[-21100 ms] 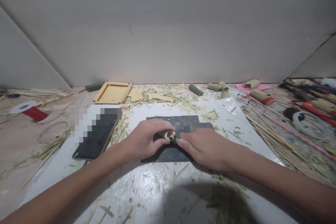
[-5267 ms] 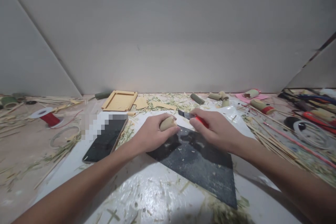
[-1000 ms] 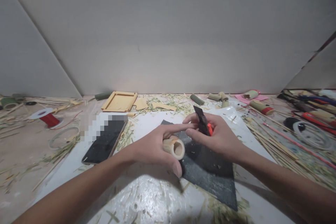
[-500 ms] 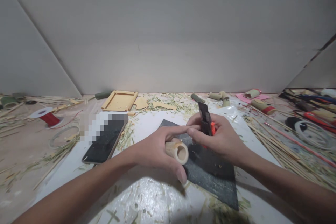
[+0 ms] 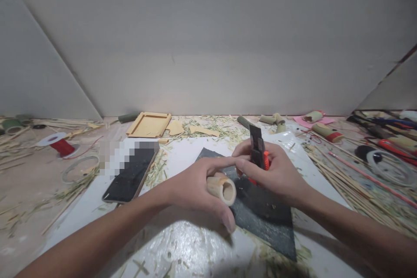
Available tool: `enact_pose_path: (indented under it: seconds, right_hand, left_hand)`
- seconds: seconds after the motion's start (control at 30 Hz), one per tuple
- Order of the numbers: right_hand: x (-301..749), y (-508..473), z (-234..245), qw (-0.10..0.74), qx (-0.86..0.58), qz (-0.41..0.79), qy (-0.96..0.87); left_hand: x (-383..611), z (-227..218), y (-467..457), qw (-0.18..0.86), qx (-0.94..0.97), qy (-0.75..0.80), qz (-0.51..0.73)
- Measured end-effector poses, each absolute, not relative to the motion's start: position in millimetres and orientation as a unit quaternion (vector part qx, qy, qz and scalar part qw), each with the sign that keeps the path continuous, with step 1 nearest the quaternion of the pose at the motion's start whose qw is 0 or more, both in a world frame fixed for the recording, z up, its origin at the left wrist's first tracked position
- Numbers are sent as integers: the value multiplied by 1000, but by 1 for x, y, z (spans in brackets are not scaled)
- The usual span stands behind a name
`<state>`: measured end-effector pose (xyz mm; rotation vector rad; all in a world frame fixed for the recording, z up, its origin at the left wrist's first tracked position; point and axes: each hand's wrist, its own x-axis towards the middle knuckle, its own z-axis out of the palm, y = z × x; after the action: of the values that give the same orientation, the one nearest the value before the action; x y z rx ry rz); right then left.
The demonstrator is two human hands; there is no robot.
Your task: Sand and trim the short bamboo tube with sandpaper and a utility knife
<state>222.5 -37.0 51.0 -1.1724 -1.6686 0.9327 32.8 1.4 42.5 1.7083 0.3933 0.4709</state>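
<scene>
A pale hollow bamboo tube (image 5: 224, 190) lies in my left hand (image 5: 198, 184), its open end facing me and to the right. The thumb stretches below the tube, and the index finger reaches over to the fingertips of my right hand (image 5: 270, 167). Held in that right hand is a black and orange utility knife (image 5: 257, 147), its wide dark blade pointing up and away. Whether a small scrap sits between the meeting fingertips is too hidden to tell. Beneath both hands lies a dark sheet of sandpaper (image 5: 267, 217).
A smartphone (image 5: 132, 171) rests on the white board (image 5: 182, 243) at left. Behind it sits a yellow square frame (image 5: 149, 125). Red thread on a spool (image 5: 63, 144) stands far left. Thin bamboo sticks (image 5: 345, 182) and several bamboo pieces lie right. Green shavings are scattered around.
Both hands have shifted very slightly to the right, with the bamboo tube and knife. The knife blade stands a little more upright. Nothing was let go.
</scene>
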Motion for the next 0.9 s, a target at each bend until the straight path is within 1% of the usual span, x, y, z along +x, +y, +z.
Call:
enact_pose_path:
  seconds: [0.7, 0.9]
  right_hand:
    - [221, -36, 52, 430, -477, 371, -671]
    - [222, -35, 49, 437, -473, 374, -668]
  left_hand:
    - [32, 43, -3, 586, 754, 233, 182]
    - [33, 46, -4, 584, 754, 217, 208]
